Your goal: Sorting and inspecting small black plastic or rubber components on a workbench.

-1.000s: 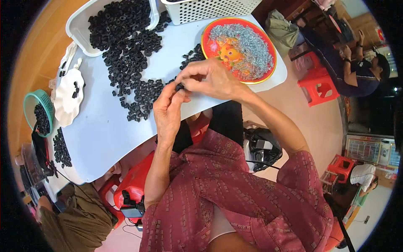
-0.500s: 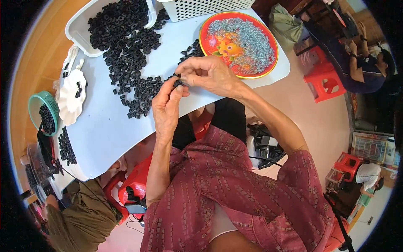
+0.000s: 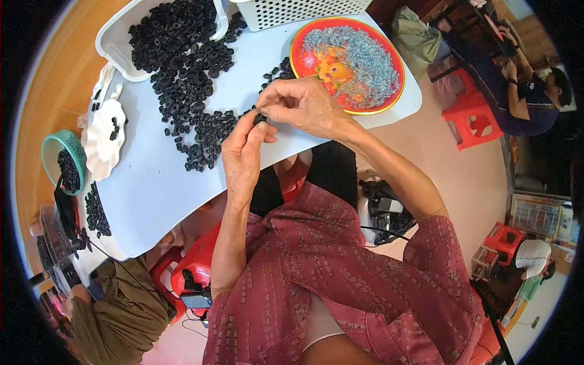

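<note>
Both hands meet above the near edge of the pale table (image 3: 164, 213). My left hand (image 3: 242, 155) is closed in a pinch on a small black plastic part (image 3: 260, 118), mostly hidden by the fingertips. My right hand (image 3: 307, 109) pinches thumb and forefinger together right at that part; whatever lies between them is too small to make out. Left of the hands spreads a heap of similar black parts (image 3: 207, 137). Just beyond my right hand stands a red, orange-patterned round tray (image 3: 296, 56) bearing many tiny silvery pieces (image 3: 368, 64).
A white tub (image 3: 115, 45) of black parts lies tipped at the far left, near a perforated white basket (image 3: 298, 13). Leftward are a scalloped white dish (image 3: 100, 149) and a green basket (image 3: 76, 152). A person in brown (image 3: 125, 304) sits at left; red stools (image 3: 471, 118) stand right.
My right fingertips have closed in over the small black part, which shows less now. Both hands otherwise stay nearly in place.
</note>
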{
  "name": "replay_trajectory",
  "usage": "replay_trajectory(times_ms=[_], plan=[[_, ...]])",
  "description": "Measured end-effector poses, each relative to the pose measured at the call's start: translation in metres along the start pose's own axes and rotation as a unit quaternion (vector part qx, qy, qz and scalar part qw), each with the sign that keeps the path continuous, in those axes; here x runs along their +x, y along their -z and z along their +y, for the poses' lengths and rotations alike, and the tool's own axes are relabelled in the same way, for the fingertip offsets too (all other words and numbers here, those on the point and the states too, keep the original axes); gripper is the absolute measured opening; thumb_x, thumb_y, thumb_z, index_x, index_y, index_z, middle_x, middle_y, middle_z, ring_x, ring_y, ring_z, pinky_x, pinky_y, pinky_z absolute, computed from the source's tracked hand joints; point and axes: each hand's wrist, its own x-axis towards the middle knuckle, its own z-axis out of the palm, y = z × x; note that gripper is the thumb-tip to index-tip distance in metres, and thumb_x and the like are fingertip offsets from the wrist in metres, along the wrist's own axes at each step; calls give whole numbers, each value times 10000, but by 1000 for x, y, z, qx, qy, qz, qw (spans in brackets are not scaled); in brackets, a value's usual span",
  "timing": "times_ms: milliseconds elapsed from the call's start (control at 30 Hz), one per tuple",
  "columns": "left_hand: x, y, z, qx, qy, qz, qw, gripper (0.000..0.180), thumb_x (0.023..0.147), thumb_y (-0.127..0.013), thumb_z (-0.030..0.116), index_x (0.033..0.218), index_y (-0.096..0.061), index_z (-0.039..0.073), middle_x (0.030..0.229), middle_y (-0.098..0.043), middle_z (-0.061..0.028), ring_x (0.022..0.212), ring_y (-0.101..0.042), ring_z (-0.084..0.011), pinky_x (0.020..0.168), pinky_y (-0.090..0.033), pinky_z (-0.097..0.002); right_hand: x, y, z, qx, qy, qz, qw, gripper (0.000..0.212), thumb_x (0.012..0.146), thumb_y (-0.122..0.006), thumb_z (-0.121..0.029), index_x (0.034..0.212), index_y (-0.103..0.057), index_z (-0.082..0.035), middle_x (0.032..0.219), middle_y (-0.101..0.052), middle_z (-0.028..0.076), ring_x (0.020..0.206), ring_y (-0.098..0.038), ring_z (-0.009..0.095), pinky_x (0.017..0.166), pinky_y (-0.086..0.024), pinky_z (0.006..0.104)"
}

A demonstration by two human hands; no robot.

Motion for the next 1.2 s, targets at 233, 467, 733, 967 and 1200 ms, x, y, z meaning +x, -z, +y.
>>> replay_trajectory(times_ms=[233, 467, 733, 967, 1200], plan=[[-1, 2, -7, 19, -38, 5, 999, 335, 952, -529, 145, 1234, -552, -33, 859, -656, -77, 746, -600, -121, 699, -476, -251, 0, 5, -4, -12, -25, -30, 999, 137, 864, -624, -88, 968, -699, -39, 782, -647, -10, 702, -539, 38, 617, -439, 209], [-2, 0, 0, 21, -26, -5, 999, 360, 957, -511, 176, 1229, -541, -57, 843, -618, -56, 769, -555, -120, 743, -448, -270, 1, 9, -5, -65, 11, -51, 997, 161, 863, -609, -84, 992, -702, -58, 799, -646, -12, 720, -543, 50, 637, -446, 228], [-1, 3, -10, 26, -46, 12, 999, 309, 950, -528, 136, 1209, -570, -27, 815, -638, -68, 716, -585, -120, 675, -475, -253, 0, 8, -4, -13, -11, -50, 999, 148, 851, -614, -82, 973, -667, -18, 793, -629, -13, 699, -519, 50, 609, -421, 228], [-2, 5, -4, 19, -28, -5, 999, 305, 952, -521, 139, 1204, -573, -26, 818, -643, -69, 711, -585, -120, 668, -476, -257, 1, 7, -4, -44, -1, -47, 998, 140, 836, -619, -76, 954, -678, -29, 735, -619, -23, 667, -514, 40, 591, -415, 221], [-1, 5, -9, 35, -64, -16, 997, 303, 951, -512, 125, 1205, -569, -29, 823, -643, -74, 712, -586, -124, 668, -477, -263, 1, 11, -11, -61, 2, -78, 995, 124, 828, -619, -66, 930, -676, -26, 690, -588, -30, 633, -492, 37, 568, -398, 225]])
